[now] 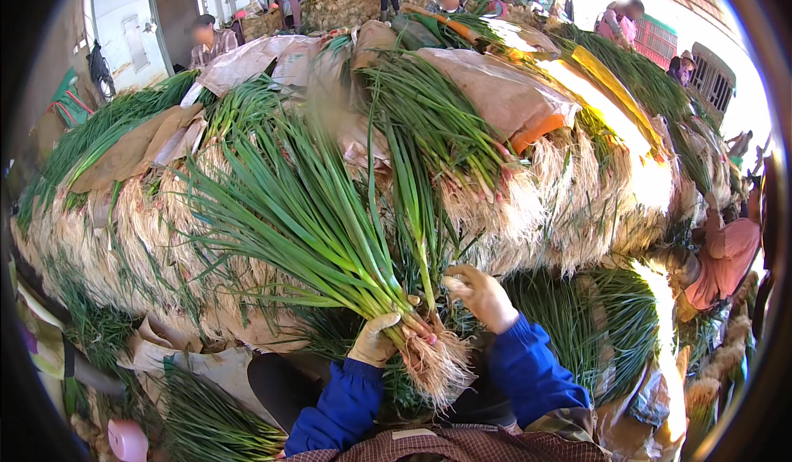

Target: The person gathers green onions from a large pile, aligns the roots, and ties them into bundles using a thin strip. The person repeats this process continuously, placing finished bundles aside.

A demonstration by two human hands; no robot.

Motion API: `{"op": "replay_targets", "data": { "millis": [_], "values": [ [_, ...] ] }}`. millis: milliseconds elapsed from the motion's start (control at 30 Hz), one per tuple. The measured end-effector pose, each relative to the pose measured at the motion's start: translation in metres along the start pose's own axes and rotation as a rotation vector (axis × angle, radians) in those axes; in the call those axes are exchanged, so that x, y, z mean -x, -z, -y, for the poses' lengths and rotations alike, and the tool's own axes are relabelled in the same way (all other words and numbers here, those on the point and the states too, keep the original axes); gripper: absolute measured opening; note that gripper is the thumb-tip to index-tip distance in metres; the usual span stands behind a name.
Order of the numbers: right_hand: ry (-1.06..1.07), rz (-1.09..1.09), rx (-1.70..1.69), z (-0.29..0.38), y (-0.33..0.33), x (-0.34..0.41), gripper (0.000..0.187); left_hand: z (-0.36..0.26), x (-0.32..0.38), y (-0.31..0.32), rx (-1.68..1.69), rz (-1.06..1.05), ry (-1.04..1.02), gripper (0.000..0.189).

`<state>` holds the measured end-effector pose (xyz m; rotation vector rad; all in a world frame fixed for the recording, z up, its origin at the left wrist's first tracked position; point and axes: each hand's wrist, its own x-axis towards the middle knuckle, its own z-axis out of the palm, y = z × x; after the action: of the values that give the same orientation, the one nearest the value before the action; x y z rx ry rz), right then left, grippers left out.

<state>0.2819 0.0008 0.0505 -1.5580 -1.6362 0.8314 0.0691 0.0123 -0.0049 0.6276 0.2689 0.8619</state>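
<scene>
A bunch of green onions (346,248) with pinkish bases and long pale roots is held in my left hand (375,340), which wears a cream-coloured glove. Its leaves fan out to the upper left, and its roots (433,363) hang over my lap. One separate green onion (424,270) stands nearly upright just right of the bunch. Beside that stalk is my right hand (482,296), also gloved, its fingers bent; whether they pinch a thin leaf cannot be told. Both forearms wear blue sleeves (535,366).
A long heap of green onions (148,233), roots facing me, spans the front, partly covered by paper sheets (495,84). More bundles (216,412) lie at lower left and in rows (619,326) at right. A pink container (128,440) stands lower left. A person (724,258) sits at right.
</scene>
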Motion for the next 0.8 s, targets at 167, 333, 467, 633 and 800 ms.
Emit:
{"op": "replay_targets", "data": {
  "millis": [167, 333, 467, 633, 800],
  "values": [
    [0.018, 0.018, 0.258, 0.003, -0.034, -0.033, 0.036, 0.007, 0.007, 0.017, -0.002, -0.032, 0.055, 0.052],
    [0.375, -0.05, 0.763, 0.016, -0.043, -0.014, 0.022, 0.022, 0.009, 0.029, -0.108, -0.192, 0.041, 0.052],
    [0.515, -0.119, 0.84, 0.007, -0.047, -0.016, 0.019, 0.024, 0.005, 0.021, -0.095, -0.112, 0.051, 0.056],
    [-0.308, -0.046, -0.846, -0.037, -0.073, -0.022, 0.034, 0.012, 0.017, -0.003, 0.155, -0.094, 0.043, 0.064],
    [-0.221, 0.372, 0.727, -0.042, -0.059, -0.019, 0.042, 0.007, 0.032, -0.01, 0.233, -0.064, -0.019, 0.06]
  ]
}}
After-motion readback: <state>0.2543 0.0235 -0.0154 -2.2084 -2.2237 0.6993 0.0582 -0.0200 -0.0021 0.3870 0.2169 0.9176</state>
